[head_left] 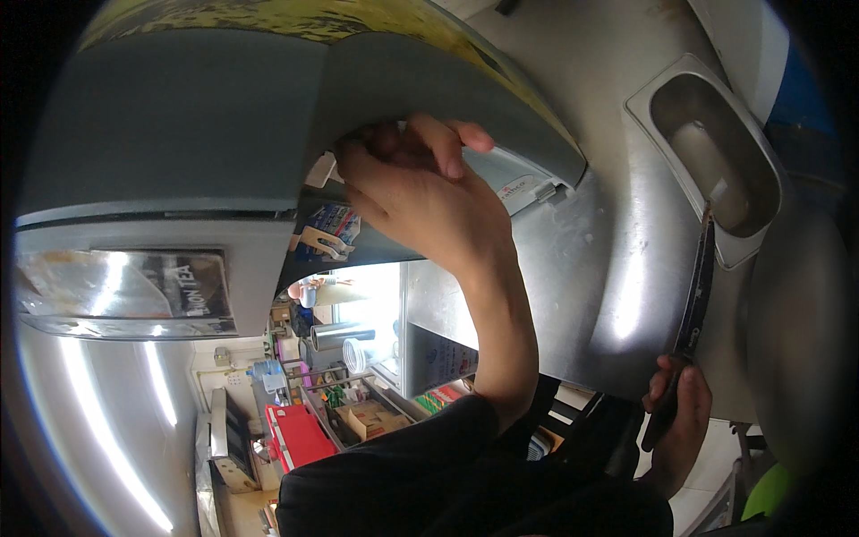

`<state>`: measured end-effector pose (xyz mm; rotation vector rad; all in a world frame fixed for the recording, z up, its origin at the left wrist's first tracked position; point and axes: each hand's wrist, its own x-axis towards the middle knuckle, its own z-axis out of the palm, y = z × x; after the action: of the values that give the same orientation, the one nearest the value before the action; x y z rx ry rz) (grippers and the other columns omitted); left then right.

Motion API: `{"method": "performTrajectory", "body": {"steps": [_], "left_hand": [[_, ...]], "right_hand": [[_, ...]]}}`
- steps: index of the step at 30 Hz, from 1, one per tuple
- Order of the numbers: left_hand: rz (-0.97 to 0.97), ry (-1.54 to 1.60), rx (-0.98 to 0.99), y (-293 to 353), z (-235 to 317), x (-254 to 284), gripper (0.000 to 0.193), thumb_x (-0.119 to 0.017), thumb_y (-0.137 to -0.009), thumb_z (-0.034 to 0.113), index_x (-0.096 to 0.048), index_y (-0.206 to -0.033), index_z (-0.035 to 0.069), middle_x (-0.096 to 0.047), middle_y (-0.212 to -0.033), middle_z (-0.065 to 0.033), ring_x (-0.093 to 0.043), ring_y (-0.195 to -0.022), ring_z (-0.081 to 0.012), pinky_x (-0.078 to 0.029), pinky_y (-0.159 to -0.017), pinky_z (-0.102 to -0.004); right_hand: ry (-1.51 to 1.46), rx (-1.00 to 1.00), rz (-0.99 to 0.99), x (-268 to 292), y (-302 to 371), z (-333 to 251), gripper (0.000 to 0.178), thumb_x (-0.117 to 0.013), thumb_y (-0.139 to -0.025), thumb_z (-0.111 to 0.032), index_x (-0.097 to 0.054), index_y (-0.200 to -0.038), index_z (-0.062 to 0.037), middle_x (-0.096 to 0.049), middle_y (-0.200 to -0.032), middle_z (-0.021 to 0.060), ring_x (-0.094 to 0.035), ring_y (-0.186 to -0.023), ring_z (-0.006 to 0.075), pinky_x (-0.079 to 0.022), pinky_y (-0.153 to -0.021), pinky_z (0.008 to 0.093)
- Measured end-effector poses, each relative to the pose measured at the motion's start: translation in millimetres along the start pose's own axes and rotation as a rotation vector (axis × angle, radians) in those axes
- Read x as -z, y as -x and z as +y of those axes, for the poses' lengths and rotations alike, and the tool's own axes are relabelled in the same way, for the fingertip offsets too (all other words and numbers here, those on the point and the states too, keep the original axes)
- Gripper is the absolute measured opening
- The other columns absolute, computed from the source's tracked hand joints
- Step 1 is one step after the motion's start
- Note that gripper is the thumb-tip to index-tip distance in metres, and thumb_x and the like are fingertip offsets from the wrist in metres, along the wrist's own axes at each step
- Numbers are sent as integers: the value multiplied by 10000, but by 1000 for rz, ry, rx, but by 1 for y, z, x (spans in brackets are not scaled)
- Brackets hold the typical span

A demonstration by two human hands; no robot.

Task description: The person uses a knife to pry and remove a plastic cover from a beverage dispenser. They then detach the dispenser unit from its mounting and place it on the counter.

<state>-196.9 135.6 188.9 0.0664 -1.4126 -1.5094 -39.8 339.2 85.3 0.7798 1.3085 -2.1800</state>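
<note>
My left hand [438, 197] is raised at the edge of a large grey appliance housing [197, 116]. Its fingers are bent, and some are lost in shadow against the housing, so what they grip is hidden. Close to it are a beige clip [321, 170] and a wooden peg [322, 242] on a blue printed packet [336, 220]. Lower right, my right hand [684, 416] is wrapped round the black handle of a long, dark, narrow knife [694, 304]. The knife's tip reaches the rim of a small rectangular steel pan [684, 82], with a little something pale inside.
A shiny steel counter [582, 295] lies between the housing and the pan. A large blurred grey shape [796, 331] stands at the right rim. Behind my left arm are a red box [302, 434], cardboard boxes [369, 419] and crowded shelves. Ceiling lights [107, 430] show lower left.
</note>
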Motion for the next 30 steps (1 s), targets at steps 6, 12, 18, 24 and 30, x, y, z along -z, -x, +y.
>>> {"method": "performTrajectory", "body": {"steps": [6, 12, 18, 24, 30], "left_hand": [[-256, -7, 411, 62, 9, 25, 277, -354, -979, 316, -441, -954, 54, -435, -656, -30, -386, -440, -87, -416, -438, -276], [-934, -159, 319, 177, 4, -24, 92, -603, -850, 67, -554, -896, 4, -578, -763, -107, -598, -668, -185, -457, -580, -296], [-1211, -345, 72, 226, -2, -53, 112, -642, -774, 100, -602, -874, 70, -621, -846, -107, -597, -844, -270, -455, -730, -391], [-1379, -632, -117, 243, -17, -56, 135, -636, -776, 181, -628, -901, 131, -629, -893, -69, -549, -964, -242, -395, -818, -425], [-1081, -397, -55, 216, 12, -8, 127, -603, -805, 182, -617, -860, 68, -619, -878, -96, -551, -926, -278, -398, -809, -427]], "right_hand": [[79, 84, 115, 18, 23, -3, 383, -458, -923, -364, -591, -959, -7, -486, -641, 10, -427, -540, 81, -291, -472, 200], [-49, 112, 423, 70, 110, -32, 384, -473, -928, -371, -532, -1022, -4, -491, -743, 9, -441, -649, 87, -351, -557, 223], [38, 419, 650, 72, 158, -35, 374, -474, -934, -318, -566, -1020, 34, -506, -693, 11, -443, -583, 73, -334, -519, 204], [8, 430, 547, 45, 167, -30, 380, -443, -947, -337, -550, -1028, 18, -492, -681, 17, -446, -594, 85, -347, -528, 218], [86, 481, 428, 16, 169, -33, 391, -414, -957, -330, -514, -1106, 18, -498, -715, 29, -492, -621, 111, -351, -483, 209]]}}
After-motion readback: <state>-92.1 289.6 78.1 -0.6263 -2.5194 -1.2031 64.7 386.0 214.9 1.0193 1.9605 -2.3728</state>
